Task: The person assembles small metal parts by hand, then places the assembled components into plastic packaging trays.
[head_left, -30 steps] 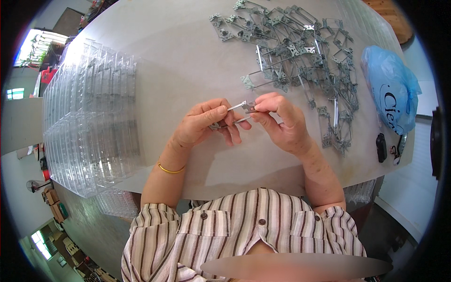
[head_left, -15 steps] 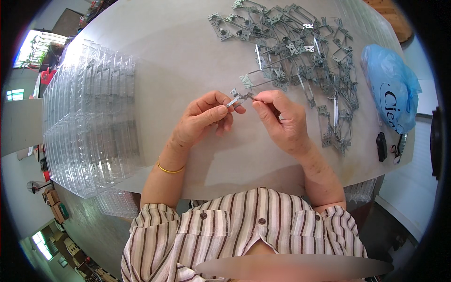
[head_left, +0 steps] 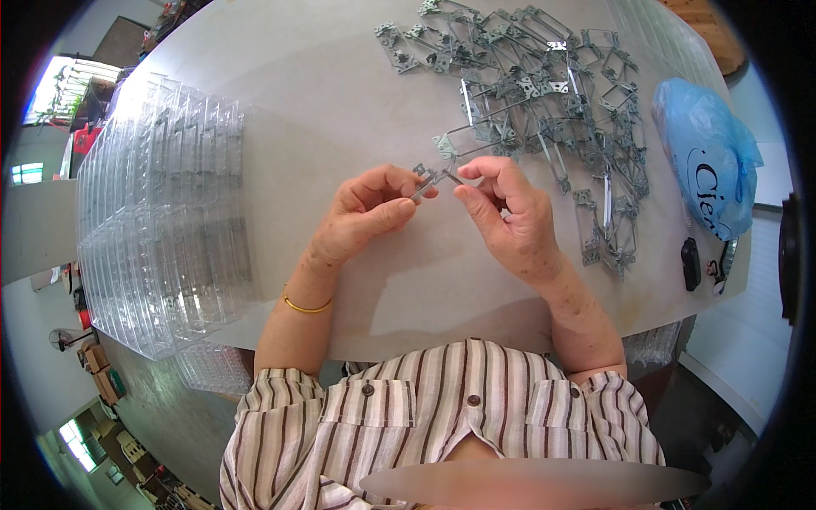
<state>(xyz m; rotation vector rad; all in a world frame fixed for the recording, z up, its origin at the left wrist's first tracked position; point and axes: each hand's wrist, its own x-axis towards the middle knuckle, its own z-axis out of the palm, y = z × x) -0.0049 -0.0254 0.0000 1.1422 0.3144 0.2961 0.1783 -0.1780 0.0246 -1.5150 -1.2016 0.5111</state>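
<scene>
Between both hands, over the near middle of the table, is a small grey metal bracket [head_left: 432,178] with flat plates and thin bars. My left hand [head_left: 367,211] pinches its left end between thumb and fingers. At its right end my right hand [head_left: 507,208] is closed, thumb and index finger on a short dark bar. Fingers cover part of the bracket, so how its pieces join cannot be made out. Just beyond the hands lies a pile of similar metal brackets [head_left: 557,127], long bars with punched end plates, tangled together.
Stacked clear plastic trays [head_left: 161,229] stand on the left of the table [head_left: 314,102]. At the right edge sit a blue plastic bag [head_left: 705,157] and a small black object [head_left: 690,264]. Clear plastic sheeting [head_left: 671,38] lies at the far right.
The bracket has turned a little in my fingers, and its bright bar now looks darker. My right index finger has lifted slightly; the pile is unchanged.
</scene>
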